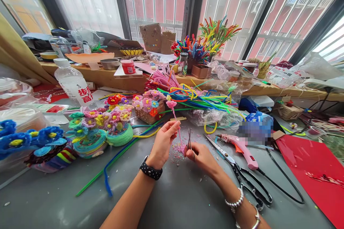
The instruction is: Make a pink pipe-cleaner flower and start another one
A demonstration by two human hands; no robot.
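Observation:
My left hand (164,142) pinches the stem of a pink pipe-cleaner flower (171,103), which stands upright above the fingers with a pale yellow bit at its top. In my right hand (202,158) is a small pair of scissors (189,139), blades pointing up and away, close to the stem's lower part. Fluffy pink and multicoloured clippings (177,150) lie scattered on the grey table beneath both hands. Whether the blades touch the stem I cannot tell.
Large scissors (228,159) and a pink glue gun (245,150) with a black cord lie at right. Finished pipe-cleaner flower pots (90,143) stand at left, near a water bottle (73,84). Loose pipe cleaners (204,100) are heaped behind; red sheets (309,168) lie far right.

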